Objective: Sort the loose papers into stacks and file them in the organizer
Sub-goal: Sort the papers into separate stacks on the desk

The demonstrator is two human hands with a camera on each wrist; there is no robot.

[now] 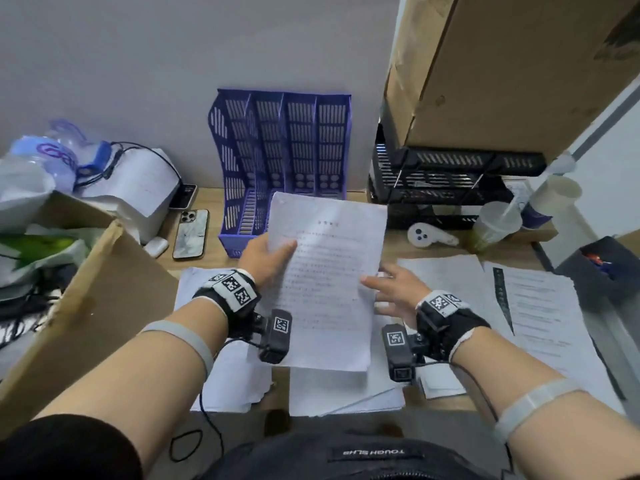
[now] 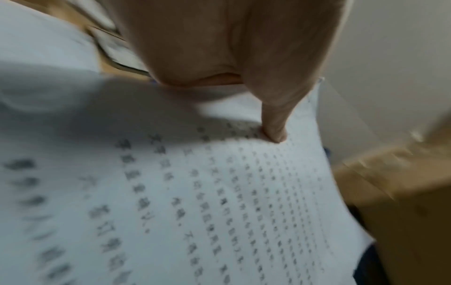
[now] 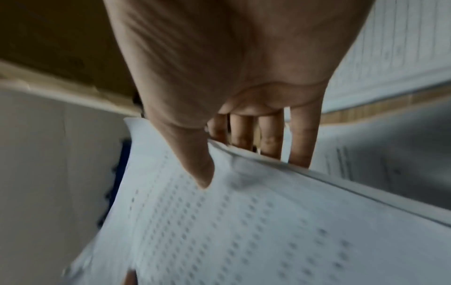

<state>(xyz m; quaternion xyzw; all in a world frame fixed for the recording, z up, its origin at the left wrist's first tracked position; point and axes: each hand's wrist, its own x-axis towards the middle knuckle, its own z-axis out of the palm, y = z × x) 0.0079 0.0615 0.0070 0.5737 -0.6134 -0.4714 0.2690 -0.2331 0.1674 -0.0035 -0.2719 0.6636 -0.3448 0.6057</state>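
I hold a sheaf of printed papers [image 1: 325, 282] up over the desk, tilted toward the purple four-slot organizer [image 1: 284, 157] at the back wall. My left hand [image 1: 277, 252] grips its left edge, thumb [image 2: 275, 133] pressed on the top sheet [image 2: 219, 202]. My right hand [image 1: 377, 284] pinches the right edge, with the thumb [image 3: 202, 173] on top of the papers [image 3: 244, 221] and the fingers [image 3: 302, 146] behind them. More paper stacks lie on the desk: one at the left [image 1: 225, 379], one under the sheaf [image 1: 343, 393], others at the right [image 1: 540, 317].
An open cardboard box [image 1: 90, 306] stands at the left, with two phones [image 1: 191, 233] beside it. Black mesh trays [image 1: 450, 181] under a big carton [image 1: 502, 71] sit at the back right. A white controller [image 1: 429, 235], a plastic cup [image 1: 495, 226] and a black box [image 1: 602, 268] are nearby.
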